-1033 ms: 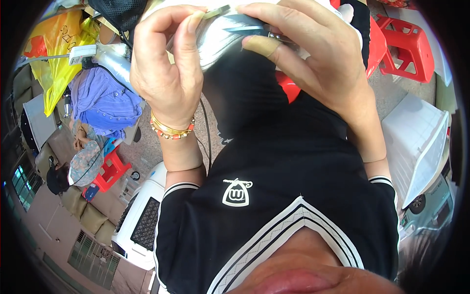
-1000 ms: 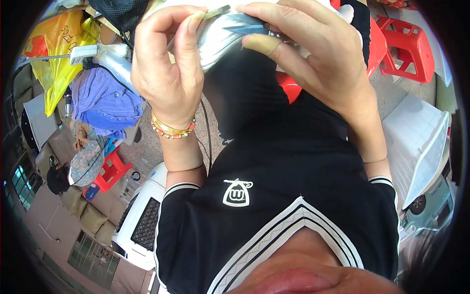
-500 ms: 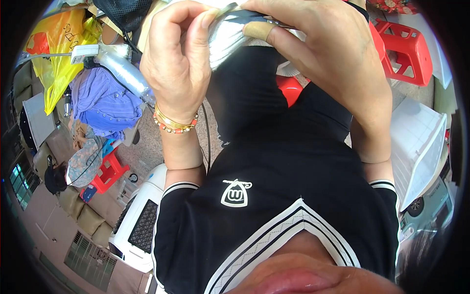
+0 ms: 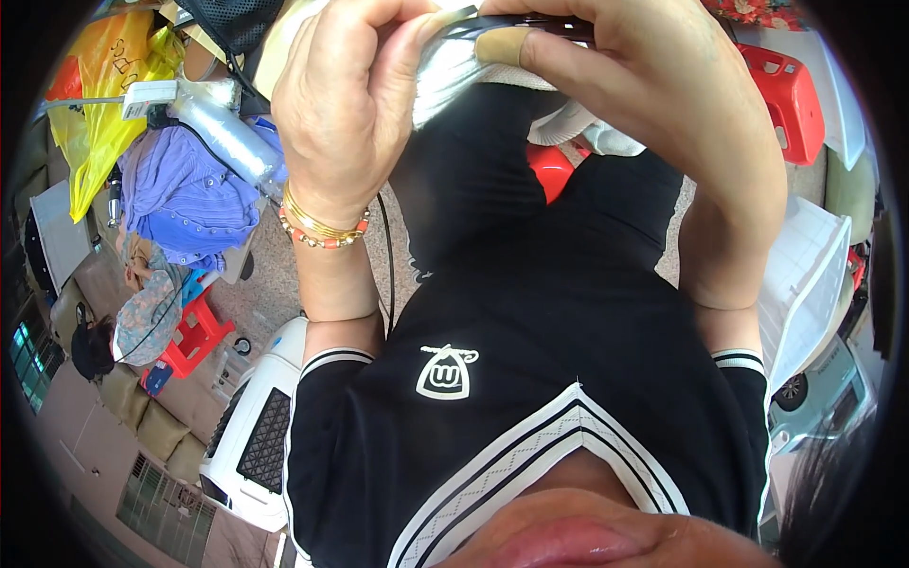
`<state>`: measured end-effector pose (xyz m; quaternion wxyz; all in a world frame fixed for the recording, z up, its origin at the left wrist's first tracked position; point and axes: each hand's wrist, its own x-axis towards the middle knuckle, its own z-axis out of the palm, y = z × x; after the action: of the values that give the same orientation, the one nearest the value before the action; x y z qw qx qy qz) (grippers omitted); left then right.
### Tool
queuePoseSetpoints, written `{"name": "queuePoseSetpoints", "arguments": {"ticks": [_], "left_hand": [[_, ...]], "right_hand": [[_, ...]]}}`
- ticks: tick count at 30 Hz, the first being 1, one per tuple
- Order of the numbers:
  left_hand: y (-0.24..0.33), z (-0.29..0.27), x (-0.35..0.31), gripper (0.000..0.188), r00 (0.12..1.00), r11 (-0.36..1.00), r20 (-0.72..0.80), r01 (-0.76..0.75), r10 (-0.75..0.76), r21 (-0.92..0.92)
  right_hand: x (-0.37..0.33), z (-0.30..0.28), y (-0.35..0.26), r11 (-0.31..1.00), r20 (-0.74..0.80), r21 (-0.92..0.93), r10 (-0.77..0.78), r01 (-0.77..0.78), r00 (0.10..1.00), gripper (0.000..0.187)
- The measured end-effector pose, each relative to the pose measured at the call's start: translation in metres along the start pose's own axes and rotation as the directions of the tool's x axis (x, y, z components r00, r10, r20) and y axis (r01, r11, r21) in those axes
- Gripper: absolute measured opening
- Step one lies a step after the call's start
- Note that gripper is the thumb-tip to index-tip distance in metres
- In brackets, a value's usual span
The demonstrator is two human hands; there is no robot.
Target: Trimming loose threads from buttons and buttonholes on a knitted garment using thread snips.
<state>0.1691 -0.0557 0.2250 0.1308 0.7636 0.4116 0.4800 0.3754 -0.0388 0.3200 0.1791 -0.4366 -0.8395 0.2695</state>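
Close together at the top edge, my left hand (image 4: 341, 114) and my right hand (image 4: 653, 85) are both closed around one work piece. The left thumb and fingertips pinch the edge of a shiny white cloth (image 4: 443, 80) with a dark strip along its top. The right fingers wrap around a slim dark tool (image 4: 544, 21); its kind is mostly hidden by the fingers. A tan finger wrap (image 4: 502, 44) covers the right thumb tip, which presses near the cloth. Gold bangles and a beaded bracelet (image 4: 327, 237) circle the left wrist.
On the left lie a yellow plastic bag (image 4: 109, 123), a white power strip (image 4: 151, 97), a clear plastic roll (image 4: 222, 142) and purple clothing (image 4: 185, 194). A person (image 4: 147, 317) is by a red stool (image 4: 197, 336). Another red stool (image 4: 791, 99) and a white bin (image 4: 805, 284) are on the right.
The view has shifted slightly. Both hands stay closed at the cloth, and my right forearm sits a little further right. More pale fabric shows beneath the right hand.
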Motion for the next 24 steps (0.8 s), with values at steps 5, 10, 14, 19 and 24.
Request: {"name": "queuePoseSetpoints", "arguments": {"ticks": [5, 10, 14, 19, 24], "left_hand": [[0.001, 0.0, 0.0, 0.014, 1.0, 1.0, 0.004, 0.003, -0.003, 0.001], [-0.001, 0.002, 0.0, 0.014, 1.0, 1.0, -0.005, 0.002, -0.001, 0.016], [0.0, 0.007, -0.004, 0.014, 0.994, 0.989, -0.051, 0.094, -0.1, -0.114], [0.002, 0.008, -0.015, 0.022, 0.971, 0.882, -0.073, 0.176, -0.229, -0.436], [0.011, -0.015, -0.002, 0.032, 0.974, 0.973, 0.128, 0.2, -0.185, -0.113]], "right_hand": [[0.003, 0.003, 0.0, 0.989, 0.038, 0.093, 0.11, -0.113, 0.993, 0.022], [-0.002, 0.009, 0.0, 1.0, -0.061, -0.012, -0.012, 0.011, 0.998, 0.019], [-0.005, 0.014, 0.001, 0.995, -0.069, -0.097, 0.019, -0.026, 0.997, 0.02], [-0.002, 0.064, 0.059, 0.664, -0.643, 0.236, -0.441, 0.71, 0.626, 0.022], [-0.055, 0.01, 0.031, 0.909, -0.18, 0.358, 0.29, -0.212, 0.94, 0.032]]}}
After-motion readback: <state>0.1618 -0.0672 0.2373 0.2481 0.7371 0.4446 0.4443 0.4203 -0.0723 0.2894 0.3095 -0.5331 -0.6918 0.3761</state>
